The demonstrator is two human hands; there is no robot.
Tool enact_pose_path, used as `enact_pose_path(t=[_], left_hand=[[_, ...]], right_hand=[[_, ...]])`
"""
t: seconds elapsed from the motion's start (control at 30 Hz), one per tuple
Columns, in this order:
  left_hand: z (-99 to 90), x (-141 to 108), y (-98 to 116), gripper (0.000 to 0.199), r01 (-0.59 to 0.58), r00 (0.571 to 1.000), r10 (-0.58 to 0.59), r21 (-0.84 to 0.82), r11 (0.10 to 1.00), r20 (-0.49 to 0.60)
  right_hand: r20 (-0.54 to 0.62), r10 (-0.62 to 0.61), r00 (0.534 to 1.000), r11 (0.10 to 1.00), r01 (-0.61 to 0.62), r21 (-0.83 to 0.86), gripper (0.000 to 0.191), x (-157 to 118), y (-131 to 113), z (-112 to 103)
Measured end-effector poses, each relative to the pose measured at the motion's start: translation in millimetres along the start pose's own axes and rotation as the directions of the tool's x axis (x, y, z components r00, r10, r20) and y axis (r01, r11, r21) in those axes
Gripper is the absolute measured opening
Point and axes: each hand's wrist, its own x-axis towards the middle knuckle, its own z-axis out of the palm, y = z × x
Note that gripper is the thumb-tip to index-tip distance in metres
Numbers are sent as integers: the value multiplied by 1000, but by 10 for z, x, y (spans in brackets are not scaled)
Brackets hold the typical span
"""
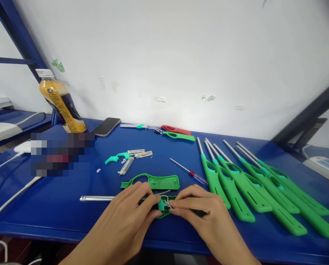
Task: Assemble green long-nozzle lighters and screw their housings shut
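Note:
My left hand [132, 215] grips an opened gas lighter low at the table's front, its thumb and fingers round a teal trigger [161, 205] in the green shell [164, 215]. From under that hand the lighter's metal tube [96, 198] points left. Thin white wires [167, 201] loop out of the shell to the fingertips of my right hand [201, 206], which are closed on them. Much of the shell is hidden by both hands. Just beyond lies the other green shell half [165, 182], inner side up.
Several green lighters [244, 180] lie at right beside a screwdriver [190, 173]. Teal triggers [122, 156] and a clear fuel tank [126, 165] lie left of centre. At the back are a phone [106, 127], a bottle [62, 103], a red shell half [176, 130] and another metal tube [131, 126].

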Motion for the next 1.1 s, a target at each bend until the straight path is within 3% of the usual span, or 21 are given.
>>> enact_pose_path(t=[0.33, 0.57, 1.1], left_hand=[[7, -5, -7, 16, 5, 999, -5, -14, 1000, 45], [73, -38, -63, 12, 23, 1000, -22, -78, 997, 6], [94, -21, -100, 29, -8, 999, 6, -60, 998, -35]], right_hand=[[116, -59, 992, 986, 76, -149, 24, -45, 72, -72], [119, -107, 987, 976, 127, -178, 19, -30, 54, -80], [174, -153, 973, 938, 199, -286, 18, -52, 28, -72]])
